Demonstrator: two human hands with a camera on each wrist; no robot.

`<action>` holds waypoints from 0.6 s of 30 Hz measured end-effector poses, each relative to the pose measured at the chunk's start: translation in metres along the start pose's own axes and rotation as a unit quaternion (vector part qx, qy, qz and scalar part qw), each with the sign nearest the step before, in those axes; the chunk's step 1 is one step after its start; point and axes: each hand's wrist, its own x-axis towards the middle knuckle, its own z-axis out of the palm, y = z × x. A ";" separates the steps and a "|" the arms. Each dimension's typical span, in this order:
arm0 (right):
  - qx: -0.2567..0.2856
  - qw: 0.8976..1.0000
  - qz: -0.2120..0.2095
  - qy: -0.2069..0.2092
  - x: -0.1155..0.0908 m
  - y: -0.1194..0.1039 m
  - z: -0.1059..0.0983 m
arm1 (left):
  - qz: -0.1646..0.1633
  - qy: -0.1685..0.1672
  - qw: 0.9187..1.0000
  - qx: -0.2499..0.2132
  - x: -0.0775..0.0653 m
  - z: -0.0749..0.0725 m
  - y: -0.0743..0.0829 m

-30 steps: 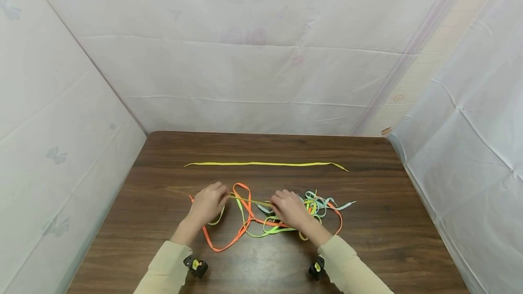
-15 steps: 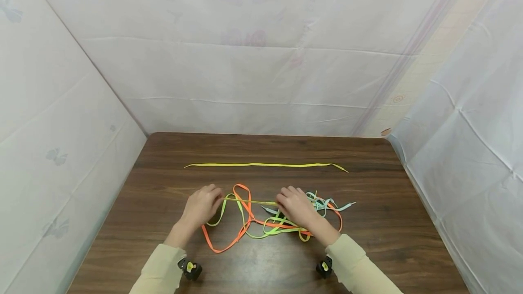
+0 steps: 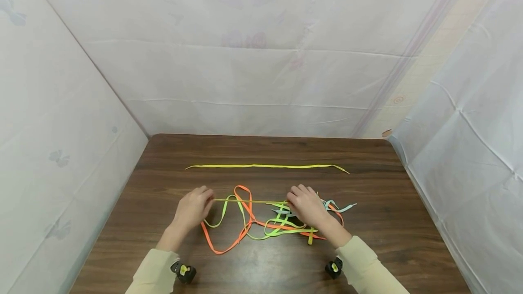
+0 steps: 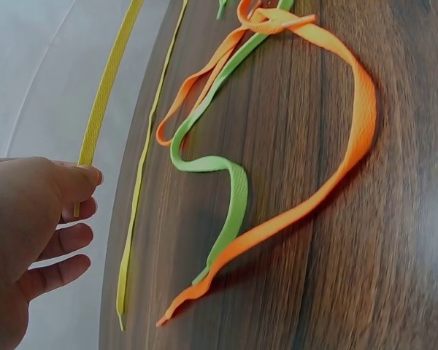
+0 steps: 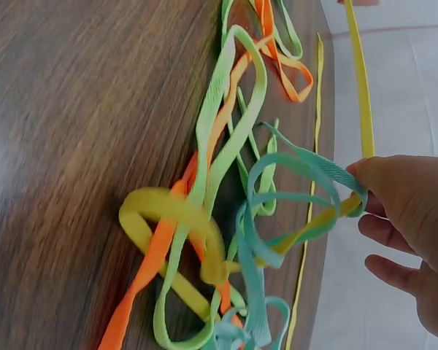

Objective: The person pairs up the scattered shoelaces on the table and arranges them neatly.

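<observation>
My left hand (image 3: pixel 191 210) pinches one end of a yellow shoelace (image 4: pixel 104 87) between thumb and forefinger. The lace runs taut across to my right hand (image 3: pixel 309 208), whose thumb and fingers pinch it farther along. A loop of light blue shoelace (image 5: pixel 255 306) is caught around the yellow one at the right fingertips. Below that hand the yellow lace hangs slack among the tangle. A green shoelace (image 4: pixel 237 197) and an orange shoelace (image 4: pixel 363 109) lie loosely curled on the table between and under the hands.
A second yellow shoelace (image 3: pixel 253 165) lies nearly straight across the brown wooden table (image 3: pixel 261 267), beyond the tangle. Pale patterned sheets (image 3: pixel 245 80) hang behind and at both sides of the table.
The hands have moved apart, left hand to the left and right hand to the right. The yellow stretch between them has grown longer, and part of the tangle has shifted beneath the right hand.
</observation>
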 end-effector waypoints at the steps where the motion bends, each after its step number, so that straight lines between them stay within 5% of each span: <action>1: 0.003 1.000 0.004 0.001 -0.001 0.002 -0.001 | -0.002 0.000 1.000 0.001 -0.001 -0.001 -0.001; 18: 0.032 0.998 0.058 -0.020 -0.020 0.026 -0.017 | -0.045 -0.015 0.999 0.021 -0.012 -0.011 -0.024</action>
